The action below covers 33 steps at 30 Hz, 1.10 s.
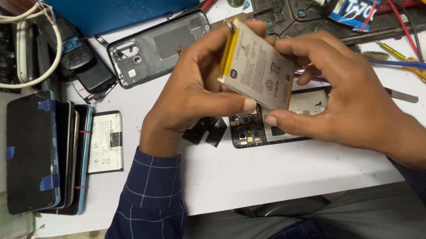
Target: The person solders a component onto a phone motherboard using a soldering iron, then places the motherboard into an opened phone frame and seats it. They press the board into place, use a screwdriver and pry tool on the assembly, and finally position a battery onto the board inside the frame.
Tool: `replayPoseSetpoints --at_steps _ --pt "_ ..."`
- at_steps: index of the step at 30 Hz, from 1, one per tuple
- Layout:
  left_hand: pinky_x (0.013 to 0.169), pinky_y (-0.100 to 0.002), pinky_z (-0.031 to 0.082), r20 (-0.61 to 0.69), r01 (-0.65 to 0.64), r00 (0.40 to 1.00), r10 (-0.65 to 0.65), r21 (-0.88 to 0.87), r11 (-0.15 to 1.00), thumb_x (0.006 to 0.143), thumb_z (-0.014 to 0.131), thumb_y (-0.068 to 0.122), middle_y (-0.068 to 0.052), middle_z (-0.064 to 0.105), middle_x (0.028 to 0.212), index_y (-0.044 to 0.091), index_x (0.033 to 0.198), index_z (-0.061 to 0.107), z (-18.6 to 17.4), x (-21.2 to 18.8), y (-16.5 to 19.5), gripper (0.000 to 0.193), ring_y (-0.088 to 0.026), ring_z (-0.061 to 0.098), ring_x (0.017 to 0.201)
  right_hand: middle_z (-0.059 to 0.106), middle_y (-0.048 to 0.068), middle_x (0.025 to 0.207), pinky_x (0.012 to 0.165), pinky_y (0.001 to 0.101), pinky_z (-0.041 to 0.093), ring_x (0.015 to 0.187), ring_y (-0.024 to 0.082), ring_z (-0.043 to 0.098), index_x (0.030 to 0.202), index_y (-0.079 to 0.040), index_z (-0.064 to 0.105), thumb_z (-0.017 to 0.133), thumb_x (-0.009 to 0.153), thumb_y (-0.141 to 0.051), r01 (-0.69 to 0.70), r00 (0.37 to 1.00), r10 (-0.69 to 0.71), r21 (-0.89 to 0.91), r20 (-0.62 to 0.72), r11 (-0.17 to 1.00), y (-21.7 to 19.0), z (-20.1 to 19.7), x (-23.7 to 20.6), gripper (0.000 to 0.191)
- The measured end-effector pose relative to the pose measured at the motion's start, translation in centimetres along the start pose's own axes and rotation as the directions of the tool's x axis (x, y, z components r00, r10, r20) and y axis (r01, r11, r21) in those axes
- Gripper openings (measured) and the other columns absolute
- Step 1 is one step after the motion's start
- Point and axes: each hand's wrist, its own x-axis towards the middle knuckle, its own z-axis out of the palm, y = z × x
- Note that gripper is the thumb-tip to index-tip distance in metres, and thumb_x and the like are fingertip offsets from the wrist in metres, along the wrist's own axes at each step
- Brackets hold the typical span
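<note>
Phone battery (260, 68), a flat silver-white pack with a yellow edge and dark printed markings, is held tilted above the opened phone (258, 127) on the white table (266, 178). Left hand (192, 92) pinches its left edge between thumb and fingers; right hand (344, 101) grips the right side, fingers curled. By the look of it, the battery is out of the phone, whose bay lies bare below; nothing is refitted yet.

Bare table (266, 178) nearside (phone stack (45, 151) left)
</note>
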Motion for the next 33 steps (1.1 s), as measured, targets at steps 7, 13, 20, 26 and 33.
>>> replayPoseSetpoints --at_steps 7,13,20,26,33 --pt "0.109 -0.040 0.059 0.083 0.143 0.987 -0.137 -0.081 0.986 0.078 0.086 -0.006 -0.020 0.063 0.143 0.000 0.159 0.040 1.0 0.7 -0.1 0.093 -0.026 0.070 0.127 0.061 0.019 0.128 0.092 0.0358 0.058 0.111 0.026 0.067 0.138 0.003 0.055 0.090 0.073 -0.023 0.014 0.999 -0.019 -0.129 -0.042 0.992 0.6 -0.6 -1.8 0.078" --pt "0.104 -0.038 0.059 0.123 0.135 0.985 -0.121 -0.114 0.984 0.080 0.085 -0.008 -0.013 0.059 0.142 0.001 0.160 0.035 1.1 0.7 0.4 0.095 -0.024 0.072 0.124 0.065 0.016 0.123 0.090 0.0359 0.057 0.106 0.024 0.069 0.128 0.000 0.060 0.090 0.070 -0.022 -0.044 0.999 0.040 -0.125 -0.028 0.991 1.1 -1.2 -3.3 0.069" --pt "0.077 -0.030 0.065 -0.040 0.137 0.990 -0.135 0.059 0.989 0.095 0.079 -0.001 -0.018 0.074 0.102 -0.006 0.127 0.066 0.6 0.6 -0.9 0.035 -0.020 0.076 0.084 0.075 0.017 0.119 0.097 0.0353 0.054 0.113 0.024 0.072 0.128 0.002 0.061 0.068 0.090 -0.023 -0.384 0.923 0.261 0.603 0.284 0.699 2.4 -2.1 -4.1 0.047" --pt "0.062 -0.027 0.064 -0.138 0.116 0.983 -0.117 -0.018 0.993 0.099 0.073 0.006 -0.016 0.075 0.085 0.003 0.094 0.058 0.9 0.9 -1.5 0.016 -0.017 0.078 0.077 0.074 0.018 0.108 0.090 0.0350 0.060 0.100 0.025 0.073 0.128 0.002 0.064 0.058 0.101 -0.034 -0.500 0.851 0.492 0.572 0.184 0.651 2.3 -1.2 -3.5 0.046" --pt "0.062 -0.025 0.064 -0.177 0.116 0.977 -0.116 -0.009 0.993 0.098 0.072 0.006 -0.016 0.074 0.085 0.006 0.088 0.054 1.5 1.7 -2.2 0.021 -0.017 0.078 0.079 0.052 0.020 0.124 0.087 0.0382 0.054 0.110 0.032 0.057 0.133 0.008 0.055 0.090 0.076 -0.015 -0.101 0.980 0.054 -0.248 -0.193 0.963 0.6 -0.3 -2.7 0.070"
